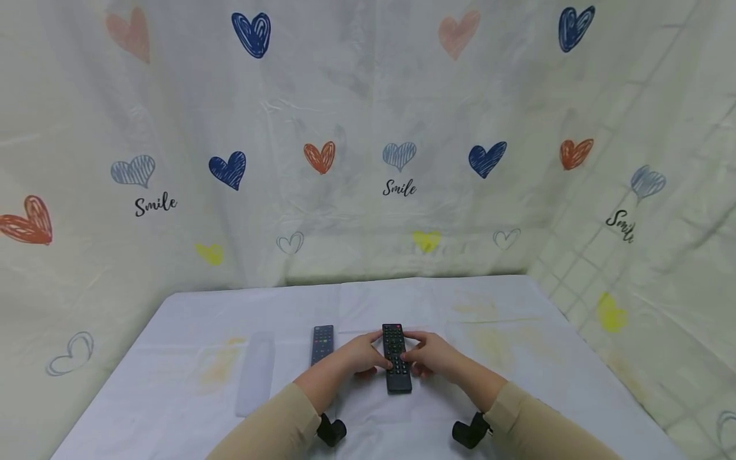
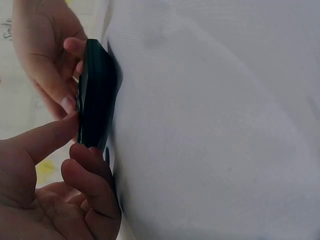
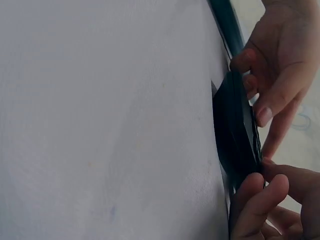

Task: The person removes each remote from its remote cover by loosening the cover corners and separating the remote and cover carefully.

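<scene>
A black remote control (image 1: 397, 377) with rows of small buttons and a red one at its top stands between both hands, its long side pointing away from me. My left hand (image 1: 361, 353) holds its left edge, thumb on the button face. From the opposite side, my right hand (image 1: 432, 353) grips the right edge with thumb and fingers. In the left wrist view the remote control (image 2: 97, 95) is seen side-on, its lower edge close to the white cloth. The right wrist view shows the remote control (image 3: 232, 120) likewise pinched between the two hands.
A second dark remote control (image 1: 322, 340) lies just left of my left hand on the white-covered table (image 1: 546, 396). Farther left is a flat, pale translucent strip (image 1: 255, 374). A curtain (image 1: 368, 96) printed with hearts hangs behind the table and along its sides.
</scene>
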The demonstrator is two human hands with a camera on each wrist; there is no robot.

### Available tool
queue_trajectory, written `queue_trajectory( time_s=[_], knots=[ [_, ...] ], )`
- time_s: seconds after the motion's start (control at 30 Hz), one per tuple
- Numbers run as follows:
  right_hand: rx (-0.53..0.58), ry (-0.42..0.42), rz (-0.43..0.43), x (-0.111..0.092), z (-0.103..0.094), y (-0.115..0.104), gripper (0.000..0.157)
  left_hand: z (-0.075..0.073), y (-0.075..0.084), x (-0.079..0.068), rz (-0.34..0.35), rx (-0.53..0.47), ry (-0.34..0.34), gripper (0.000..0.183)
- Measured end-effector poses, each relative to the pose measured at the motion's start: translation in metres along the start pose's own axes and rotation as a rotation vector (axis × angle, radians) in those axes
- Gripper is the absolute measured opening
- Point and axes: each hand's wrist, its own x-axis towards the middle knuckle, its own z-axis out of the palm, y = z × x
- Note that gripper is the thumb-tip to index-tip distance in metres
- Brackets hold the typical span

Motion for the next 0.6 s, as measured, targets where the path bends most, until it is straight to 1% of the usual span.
queue_trajectory(
  time_s=[0.13, 0.3, 0.47, 0.6],
  knots=[
    [0.022, -0.059, -0.01, -0.0004, -0.004, 0.003, 0.065, -0.0004, -0.0003, 0.001, -0.018, 0.022, -0.002, 0.081],
    [0.031, -0.07, -0.014, 0.0004, -0.0057, 0.0039, 0.066, -0.0011, 0.0009, 0.001, -0.03, 0.034, 0.001, 0.08],
    [0.018, -0.04, -0.01, 0.0007, -0.0078, 0.0037, 0.066, -0.0021, 0.0007, -0.0007, -0.04, 0.013, 0.001, 0.079],
    [-0.056, 0.021, -0.021, -0.0003, -0.0108, -0.0004, 0.062, -0.0052, 0.0006, -0.0053, -0.027, -0.021, 0.014, 0.077]
  ],
)
